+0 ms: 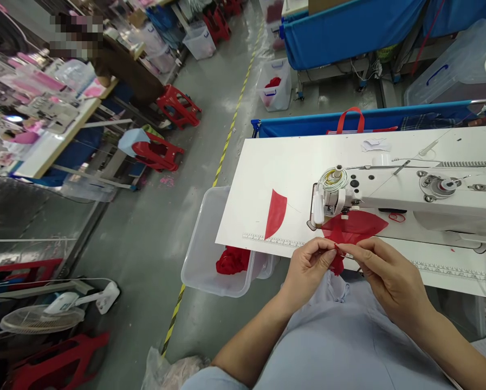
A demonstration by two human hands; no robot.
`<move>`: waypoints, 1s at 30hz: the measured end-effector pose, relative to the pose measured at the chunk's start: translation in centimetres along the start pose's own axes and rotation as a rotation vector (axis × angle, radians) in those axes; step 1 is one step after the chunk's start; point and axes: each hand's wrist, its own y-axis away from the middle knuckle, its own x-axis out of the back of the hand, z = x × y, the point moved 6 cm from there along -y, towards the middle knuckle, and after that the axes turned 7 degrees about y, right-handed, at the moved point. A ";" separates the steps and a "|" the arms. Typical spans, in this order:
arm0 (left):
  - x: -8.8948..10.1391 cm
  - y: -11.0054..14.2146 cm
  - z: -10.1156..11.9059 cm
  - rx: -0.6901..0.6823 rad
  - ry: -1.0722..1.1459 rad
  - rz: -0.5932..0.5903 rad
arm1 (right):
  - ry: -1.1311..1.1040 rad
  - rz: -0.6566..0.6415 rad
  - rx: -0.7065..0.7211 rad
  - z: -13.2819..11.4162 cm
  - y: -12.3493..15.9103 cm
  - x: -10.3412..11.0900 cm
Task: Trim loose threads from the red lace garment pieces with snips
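Observation:
Both hands meet at the front edge of the sewing table, pinching a piece of sheer red fabric (354, 226). My left hand (312, 266) has thumb and forefinger closed on the fabric's near edge. Close against it, my right hand (389, 276) is also closed on that edge; a thin dark thing shows under its fingers, too small to name. Part of the fabric spreads under the head of the sewing machine (389, 189), and a crumpled bit hangs below my fingers. A separate red fabric piece with a curved edge (276, 214) lies flat on the left of the white table (251, 168).
A clear plastic bin (198, 260) holding red fabric stands under the table's left end. Behind the table hangs a blue cloth trough (299, 128). Across the aisle, a person in brown (124, 67) is by another sewing table, near red stools (178, 105). A fan (43, 318) is at lower left.

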 end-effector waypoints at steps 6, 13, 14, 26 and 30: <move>-0.1 0.2 -0.2 0.034 0.040 -0.018 | 0.177 0.019 0.005 0.2 0.1 -0.1; -0.3 0.3 0.3 0.033 0.028 -0.027 | 0.193 0.008 0.028 0.1 0.1 -0.2; -0.3 0.3 0.3 0.033 0.029 -0.031 | 0.186 0.005 0.032 0.1 0.1 -0.2; -0.3 0.3 0.5 0.015 0.011 -0.031 | 0.047 -0.041 -0.007 0.4 0.0 -0.6; -0.4 0.2 0.4 0.035 0.027 -0.046 | -0.013 -0.034 -0.033 0.6 0.1 -0.7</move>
